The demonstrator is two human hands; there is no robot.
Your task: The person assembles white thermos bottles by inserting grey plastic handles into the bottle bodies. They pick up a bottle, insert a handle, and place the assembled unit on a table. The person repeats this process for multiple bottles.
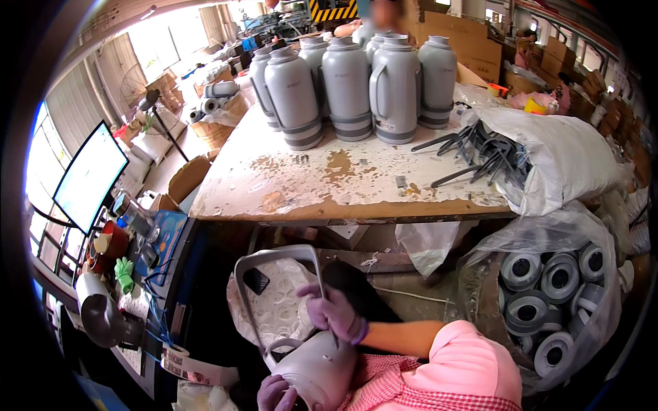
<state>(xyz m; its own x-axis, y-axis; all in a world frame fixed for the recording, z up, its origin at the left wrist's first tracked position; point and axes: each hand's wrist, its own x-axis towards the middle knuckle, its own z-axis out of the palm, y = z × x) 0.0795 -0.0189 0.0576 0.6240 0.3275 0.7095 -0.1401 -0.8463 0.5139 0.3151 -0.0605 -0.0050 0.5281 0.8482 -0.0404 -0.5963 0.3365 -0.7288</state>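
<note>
Worktop (288, 185): cluster of vacuum flasks (349, 82) at the far edge, standing upright and touching one another. Right end of worktop: sack (569, 157) lying on its side, mouth toward the flasks, metal handles (480, 151) spilling from it onto the surface.
Below worktop, right: open bag (589, 233) holding flask base caps (548, 288), stacked.
Below worktop, centre: bag of rings (281, 308), behind the flask body (315, 370) held at the near edge.
On flask body: right hand (334, 314) at top, left hand (275, 393) at lower left; looped handle (274, 257) rising from it over the rings.
Far left: monitor (89, 175) above a side bench (137, 274) carrying small tools.
</note>
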